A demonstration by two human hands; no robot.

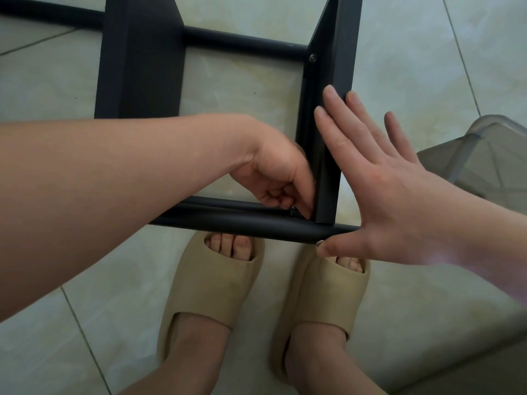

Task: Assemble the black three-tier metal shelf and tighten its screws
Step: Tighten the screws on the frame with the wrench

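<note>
Okay, left hand [273, 178] pinches small silver screw [293, 206] by round matte tube [242, 221] of black shelf [339, 81]; right hand [393, 195] spread flat.

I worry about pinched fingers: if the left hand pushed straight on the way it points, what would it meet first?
Probably the black shelf panel, right beside the left hand pinching a screw, at the tube joint; depth unclear.

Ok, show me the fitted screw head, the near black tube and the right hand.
fitted screw head [313, 57]: head view, its round face.
near black tube [228, 225]: head view, mid-length.
right hand [399, 195]: head view, back of the hand.
</note>
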